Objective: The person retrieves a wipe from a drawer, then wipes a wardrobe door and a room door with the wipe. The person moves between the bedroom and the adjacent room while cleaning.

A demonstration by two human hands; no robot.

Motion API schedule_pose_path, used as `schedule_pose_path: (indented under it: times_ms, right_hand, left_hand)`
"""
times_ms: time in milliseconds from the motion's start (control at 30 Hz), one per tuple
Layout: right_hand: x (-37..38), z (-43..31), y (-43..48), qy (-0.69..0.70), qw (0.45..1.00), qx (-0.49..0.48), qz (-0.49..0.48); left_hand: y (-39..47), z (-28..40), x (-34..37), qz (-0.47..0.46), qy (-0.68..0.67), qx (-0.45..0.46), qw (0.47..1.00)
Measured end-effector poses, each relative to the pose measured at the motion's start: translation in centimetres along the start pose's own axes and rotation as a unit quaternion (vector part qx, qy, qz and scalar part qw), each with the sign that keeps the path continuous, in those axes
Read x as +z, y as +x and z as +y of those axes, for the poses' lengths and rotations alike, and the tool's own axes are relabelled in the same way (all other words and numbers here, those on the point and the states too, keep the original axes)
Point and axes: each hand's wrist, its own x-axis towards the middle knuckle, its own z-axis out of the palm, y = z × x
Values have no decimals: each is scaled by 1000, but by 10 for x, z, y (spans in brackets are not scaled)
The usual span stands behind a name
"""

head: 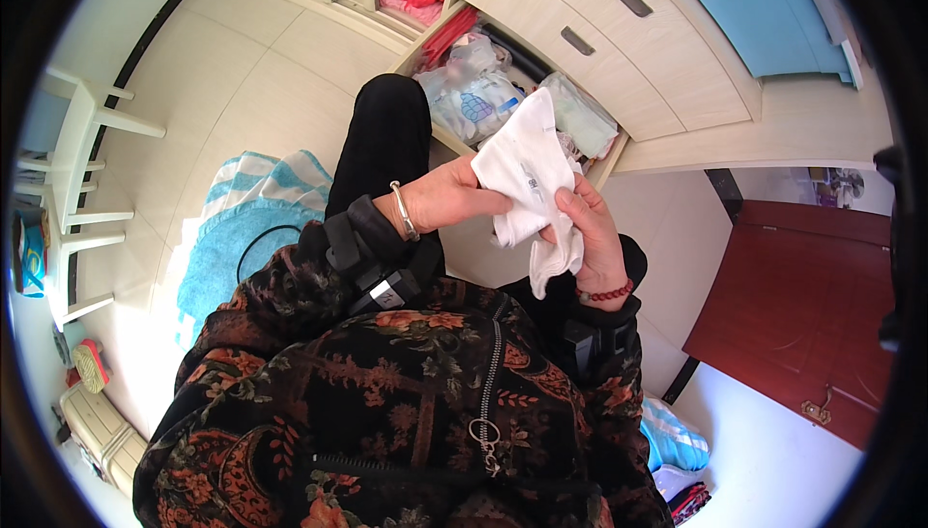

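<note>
A pair of white socks [533, 158], or a similar small white knit garment with a dark printed mark, is held up in front of me. My left hand [457, 194] pinches its left edge between thumb and fingers. On the other side, my right hand [591, 238] grips the lower right part, where a folded end hangs down past the palm. Just beyond the cloth stands a pulled-out wooden drawer [609, 169]. Inside it lie a clear plastic bag [475, 96] with a blue print, a pale plastic-wrapped bundle [580, 114] and a black roll [515, 53].
A cabinet front [580, 2] with recessed handles rises behind the drawer. At upper right is a blue bin [761, 13]. A blue-and-white striped towel [246, 238] lies at my left. White stools [80, 143] line the left wall; a reddish-brown door [797, 318] is at right.
</note>
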Motion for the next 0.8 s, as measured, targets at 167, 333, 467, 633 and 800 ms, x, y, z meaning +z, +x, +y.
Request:
schedule_pose_path:
  times_ms: [167,333,467,633,800]
  right_hand:
    - [-3,-5,-2,-7,999,1,-42]
    - [1,-2,-4,-130,990,-58,-6]
    - [4,-4,-6,-130,989,-62,-6]
    - [1,-7,-8,-291,954,-70,18]
    - [-2,-5,-5,-427,872,-240,-13]
  left_hand:
    - [1,4,3,-40,-27,16,999]
    - [5,7,6,-12,-107,16,994]
    - [9,0,7,6,-27,28,999]
    - [22,-13,4,25,97,74,992]
    - [24,-3,-4,99,182,-12,978]
